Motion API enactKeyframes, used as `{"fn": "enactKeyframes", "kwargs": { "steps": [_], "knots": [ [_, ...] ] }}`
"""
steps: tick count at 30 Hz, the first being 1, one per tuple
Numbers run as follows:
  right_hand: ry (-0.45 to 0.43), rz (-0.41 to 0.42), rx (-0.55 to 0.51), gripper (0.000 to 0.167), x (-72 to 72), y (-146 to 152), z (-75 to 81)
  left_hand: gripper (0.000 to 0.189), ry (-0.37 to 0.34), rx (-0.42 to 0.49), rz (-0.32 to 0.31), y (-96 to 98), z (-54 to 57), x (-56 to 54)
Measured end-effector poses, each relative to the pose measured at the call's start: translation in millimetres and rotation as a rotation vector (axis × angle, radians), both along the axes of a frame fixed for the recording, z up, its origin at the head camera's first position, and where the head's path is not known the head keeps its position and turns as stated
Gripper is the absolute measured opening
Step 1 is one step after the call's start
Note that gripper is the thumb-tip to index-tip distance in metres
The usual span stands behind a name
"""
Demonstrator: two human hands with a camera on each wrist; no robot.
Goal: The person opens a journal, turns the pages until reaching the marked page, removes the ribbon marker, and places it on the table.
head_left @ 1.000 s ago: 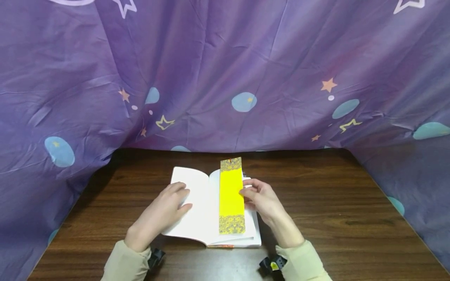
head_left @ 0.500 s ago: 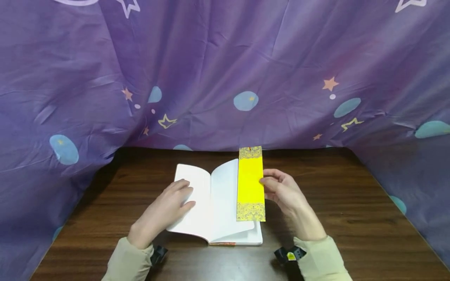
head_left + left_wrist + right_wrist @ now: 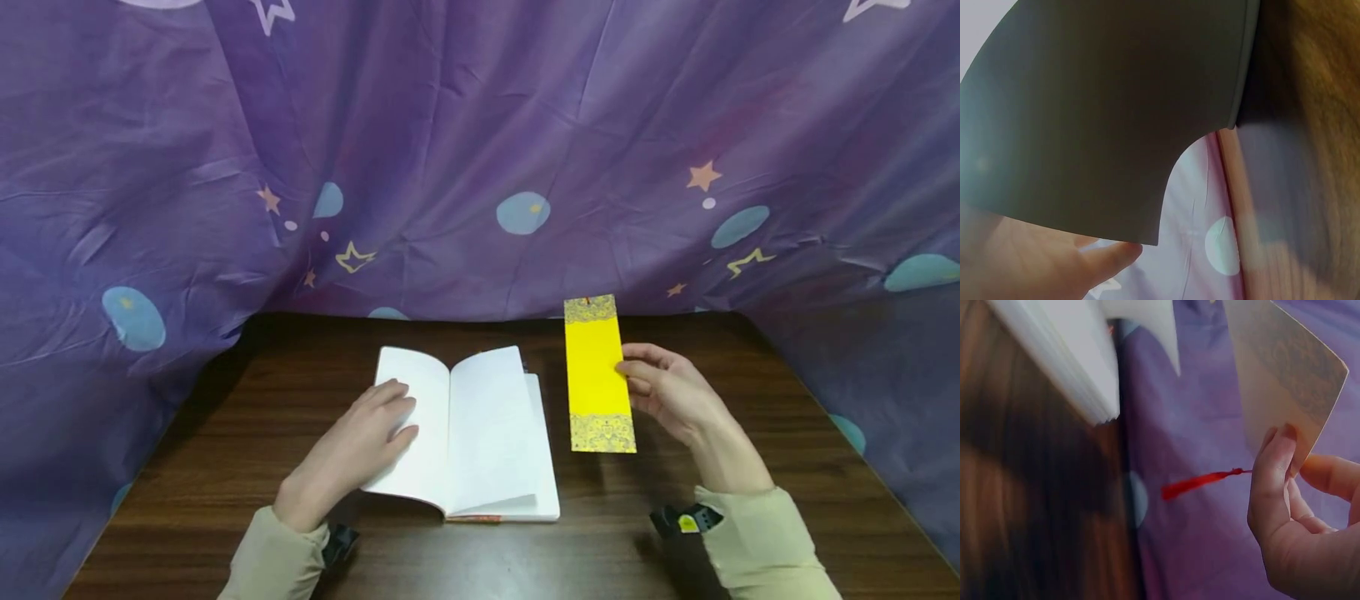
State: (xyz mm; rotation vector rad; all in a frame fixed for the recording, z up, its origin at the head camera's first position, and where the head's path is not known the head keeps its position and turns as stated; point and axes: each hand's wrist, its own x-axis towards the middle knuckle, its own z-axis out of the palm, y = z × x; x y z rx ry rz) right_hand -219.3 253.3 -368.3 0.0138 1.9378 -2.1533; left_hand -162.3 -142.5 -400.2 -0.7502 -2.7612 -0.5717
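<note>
An open book with blank white pages lies on the table. My left hand rests on its left page, fingers and thumb on top. The left wrist view shows the dark underside of the cover, raised off the table, with a fingertip at its corner. To the right of the book, my right hand holds a yellow bookmark with patterned ends above the table, pinching its right edge. In the right wrist view, thumb and fingers grip the bookmark, and a red tassel hangs from it.
The dark wooden table extends to both sides of the book. A purple curtain with stars and blue shapes hangs behind its far edge. A black strap with a yellow spot is on the right wrist.
My right hand has carried the bookmark from over the right page to the right and away from me, off the book. The left hand stays on the left page.
</note>
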Motion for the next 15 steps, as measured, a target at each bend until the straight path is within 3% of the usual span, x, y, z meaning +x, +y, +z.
{"fn": "enactKeyframes", "kwargs": {
  "steps": [6,15],
  "knots": [
    [-0.076,0.013,0.044,0.033,-4.1,20.5,-11.1,0.031,-0.019,0.009,0.02,0.4,0.9,1.5],
    [-0.175,0.054,0.084,0.028,-6.0,38.4,-39.9,0.031,0.003,0.014,0.014,3.2,-0.2,0.6]
  ]
}}
